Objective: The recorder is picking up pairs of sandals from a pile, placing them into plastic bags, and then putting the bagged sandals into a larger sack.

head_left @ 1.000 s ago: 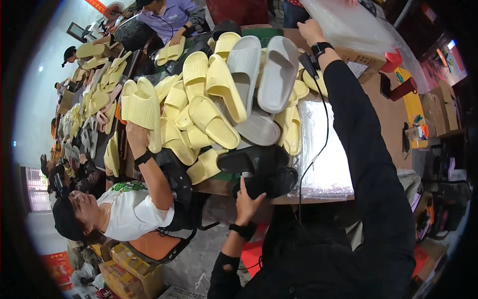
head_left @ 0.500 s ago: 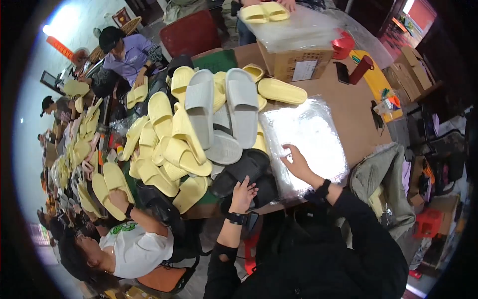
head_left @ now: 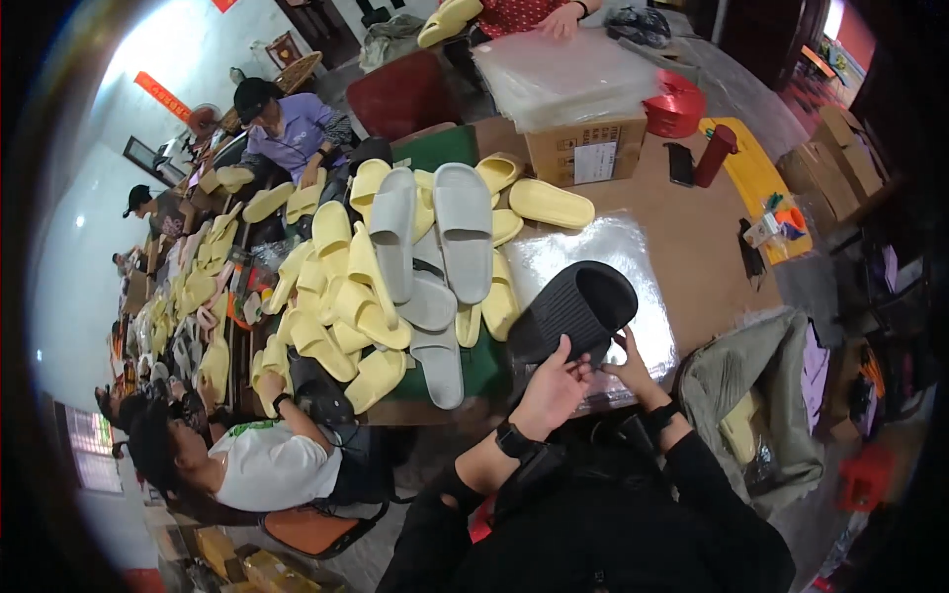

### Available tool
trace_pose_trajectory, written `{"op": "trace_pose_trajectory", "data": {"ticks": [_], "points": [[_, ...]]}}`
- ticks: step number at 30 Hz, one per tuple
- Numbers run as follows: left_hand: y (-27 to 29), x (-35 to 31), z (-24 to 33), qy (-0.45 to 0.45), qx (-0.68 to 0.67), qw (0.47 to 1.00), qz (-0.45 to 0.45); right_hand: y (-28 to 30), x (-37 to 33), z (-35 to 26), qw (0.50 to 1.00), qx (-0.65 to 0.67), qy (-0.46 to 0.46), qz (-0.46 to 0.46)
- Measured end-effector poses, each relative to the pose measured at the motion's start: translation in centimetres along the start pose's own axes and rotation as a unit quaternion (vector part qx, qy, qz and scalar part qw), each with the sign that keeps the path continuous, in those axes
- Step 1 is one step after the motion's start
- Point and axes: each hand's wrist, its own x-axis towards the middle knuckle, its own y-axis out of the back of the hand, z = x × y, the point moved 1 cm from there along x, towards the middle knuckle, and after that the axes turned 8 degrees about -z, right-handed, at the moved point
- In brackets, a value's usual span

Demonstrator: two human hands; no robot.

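A black slipper (head_left: 568,316) is held up above a stack of clear plastic bags (head_left: 641,267) on the table. My left hand (head_left: 556,390) grips its near edge, palm turned up; part of its fingers lies hidden under the slipper. On the slipper's right side my right hand (head_left: 636,371) has its thumb and fingers at the edge. Just left of it are pale yellow slippers (head_left: 501,296) and a grey slipper (head_left: 437,368) lying on the green mat. Two more grey slippers (head_left: 463,232) rest on top of the yellow pile.
A carton (head_left: 585,153) topped with clear plastic sheets (head_left: 563,79) stands at the far side. Beyond it a person holds a yellow slipper (head_left: 450,22). Phone (head_left: 680,163) and red cylinder (head_left: 716,156) lie to the right. A grey sack (head_left: 732,395) is at my right; co-workers sit left.
The black slipper has come up off the pile and moved right over the bags, with both my hands now on it. A grey slipper beneath is uncovered. The view has shifted slightly.
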Motion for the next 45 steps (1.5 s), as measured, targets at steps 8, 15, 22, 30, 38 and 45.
{"op": "trace_pose_trajectory", "data": {"ticks": [8, 15, 22, 30, 38, 45], "points": [[-2.9, 4.3, -4.1, -0.018, -0.113, 0.992, -0.053, 6.6, 0.1, -3.3, 0.962, 0.258, -0.081, 0.026], [2.3, 6.7, -0.9, 0.038, 0.242, 0.969, 0.042, 10.8, 6.9, 1.0, 0.998, -0.028, -0.011, 0.061], [12.9, 1.7, 18.8, -0.293, 0.688, 0.337, 0.572, 3.0, 5.2, -5.1, 0.967, -0.244, 0.068, 0.031], [16.6, 1.3, 28.5, -0.395, 0.654, 0.535, 0.361, -15.5, 17.9, -5.5, 0.985, -0.147, 0.054, -0.077], [10.5, 4.4, 33.1, -0.356, 0.779, 0.408, 0.317, -17.9, 28.4, -7.1, 0.968, -0.158, 0.156, 0.115], [5.3, 9.6, 33.1, -0.332, 0.767, 0.499, 0.228, -11.4, 37.8, -8.1, 0.96, -0.184, 0.103, 0.184]]}}
